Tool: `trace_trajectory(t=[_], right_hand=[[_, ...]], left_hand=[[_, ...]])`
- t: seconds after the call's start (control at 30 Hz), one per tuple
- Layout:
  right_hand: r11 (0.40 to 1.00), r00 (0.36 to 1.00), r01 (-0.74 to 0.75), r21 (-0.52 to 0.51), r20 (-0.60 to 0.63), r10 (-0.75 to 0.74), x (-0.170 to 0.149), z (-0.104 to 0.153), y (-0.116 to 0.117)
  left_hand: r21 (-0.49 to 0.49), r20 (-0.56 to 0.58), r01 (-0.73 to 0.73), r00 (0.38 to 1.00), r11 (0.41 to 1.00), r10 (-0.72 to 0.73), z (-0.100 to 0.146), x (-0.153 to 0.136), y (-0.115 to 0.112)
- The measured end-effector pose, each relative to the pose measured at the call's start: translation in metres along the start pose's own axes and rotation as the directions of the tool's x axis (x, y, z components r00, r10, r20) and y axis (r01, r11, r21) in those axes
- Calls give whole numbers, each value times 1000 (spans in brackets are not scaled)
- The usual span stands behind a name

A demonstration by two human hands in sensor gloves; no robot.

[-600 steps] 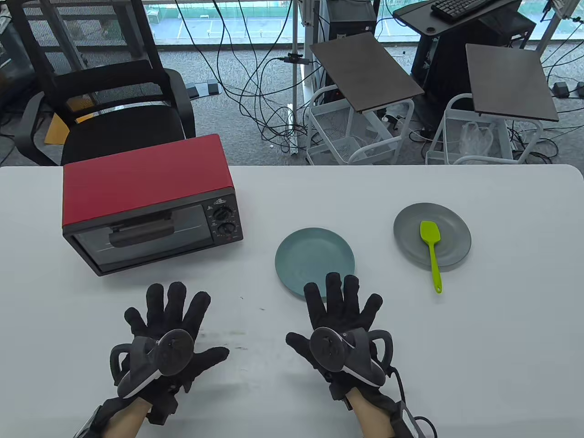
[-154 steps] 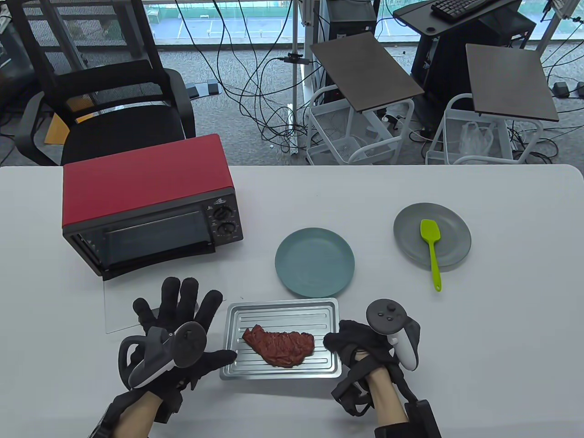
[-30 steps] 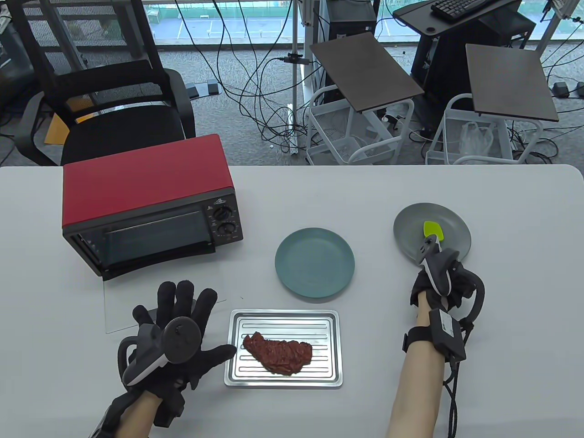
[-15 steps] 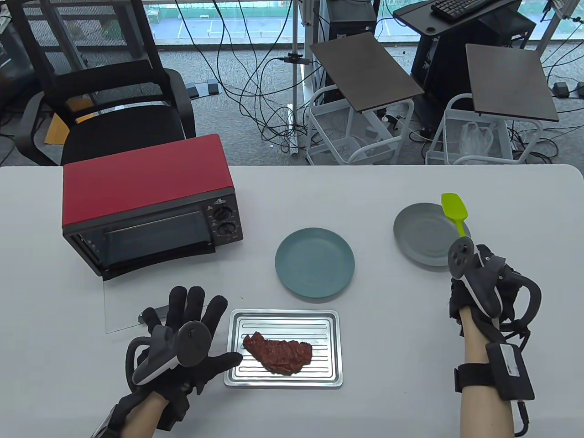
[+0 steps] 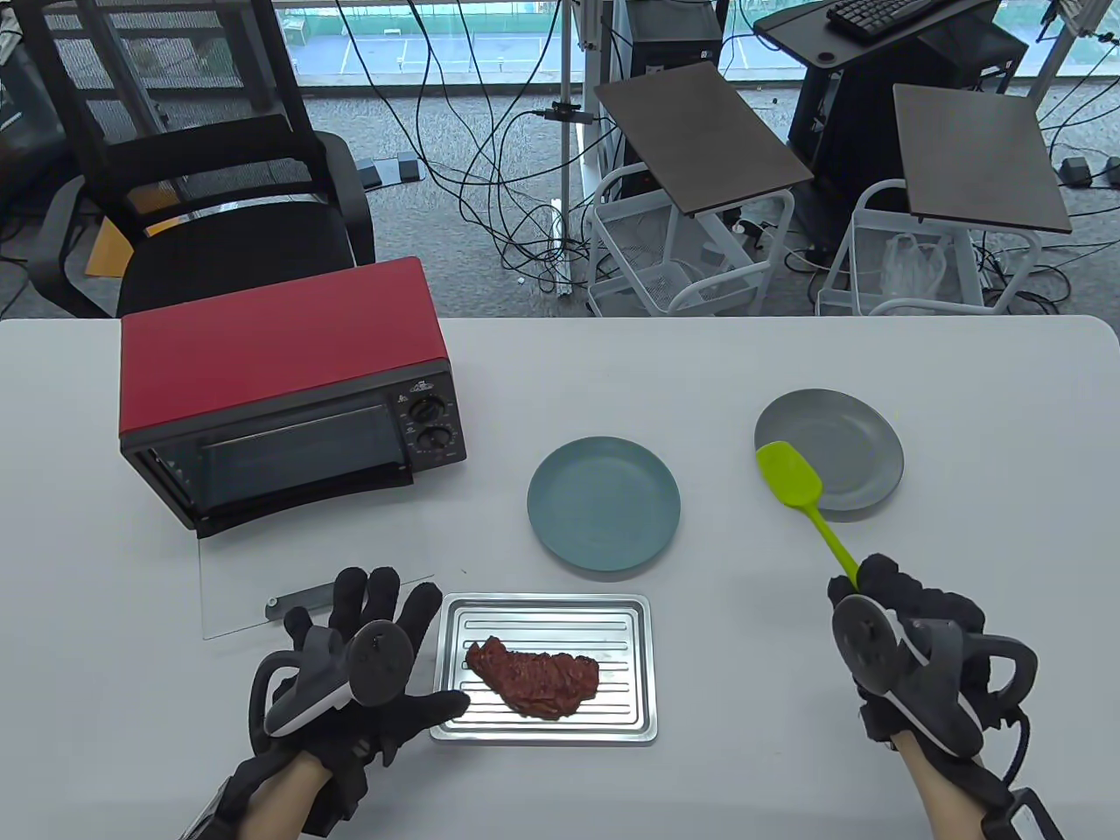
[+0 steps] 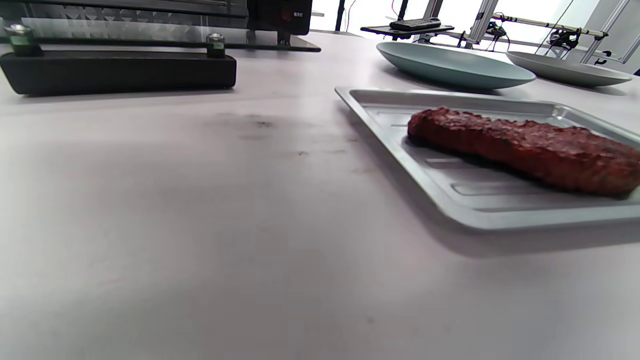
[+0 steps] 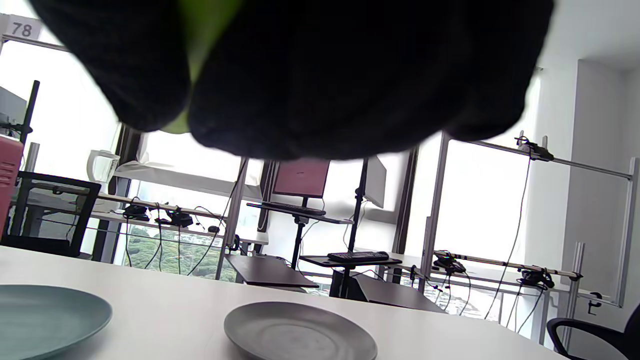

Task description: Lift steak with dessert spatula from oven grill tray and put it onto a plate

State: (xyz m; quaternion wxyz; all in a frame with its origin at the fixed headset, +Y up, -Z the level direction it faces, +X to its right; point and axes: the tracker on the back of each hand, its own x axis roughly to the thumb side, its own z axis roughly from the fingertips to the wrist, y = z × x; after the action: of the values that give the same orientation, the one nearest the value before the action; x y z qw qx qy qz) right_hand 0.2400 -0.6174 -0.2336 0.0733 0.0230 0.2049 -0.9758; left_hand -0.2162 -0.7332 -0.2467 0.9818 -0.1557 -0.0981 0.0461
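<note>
Gripping spatula (image 5: 803, 495), right hand (image 5: 910, 639) hides handle end; fingers (image 7: 310, 75) blurred.

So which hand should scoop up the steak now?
The right hand: it already holds the green spatula. The left hand lies open beside the tray, thumb at its edge, probably best for steadying it.

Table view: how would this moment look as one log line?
right hand: holds green spatula | left hand: flat beside tray | steak: on tray | teal plate: empty
</note>
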Motion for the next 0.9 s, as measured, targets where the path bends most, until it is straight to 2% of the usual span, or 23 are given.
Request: trace_trajectory(t=[0.17, 0.4, 0.57, 0.9], right_hand=[[1000, 993, 17, 1, 114, -17, 20, 24, 3], [1000, 980, 20, 18, 199, -23, 37, 38, 9], [997, 959, 36, 66, 278, -53, 44, 42, 19], [979, 916, 2, 204, 392, -83, 59, 53, 51]], left_hand=[[-33, -7, 32, 999, 999, -32, -2, 2, -7], [-143, -18, 47, 999, 989, -50, -10, 3, -25], [-215, -30, 13, 999, 976, -20, -17, -1, -34], [-290, -49, -30, 999, 956, 16, -23, -8, -42]])
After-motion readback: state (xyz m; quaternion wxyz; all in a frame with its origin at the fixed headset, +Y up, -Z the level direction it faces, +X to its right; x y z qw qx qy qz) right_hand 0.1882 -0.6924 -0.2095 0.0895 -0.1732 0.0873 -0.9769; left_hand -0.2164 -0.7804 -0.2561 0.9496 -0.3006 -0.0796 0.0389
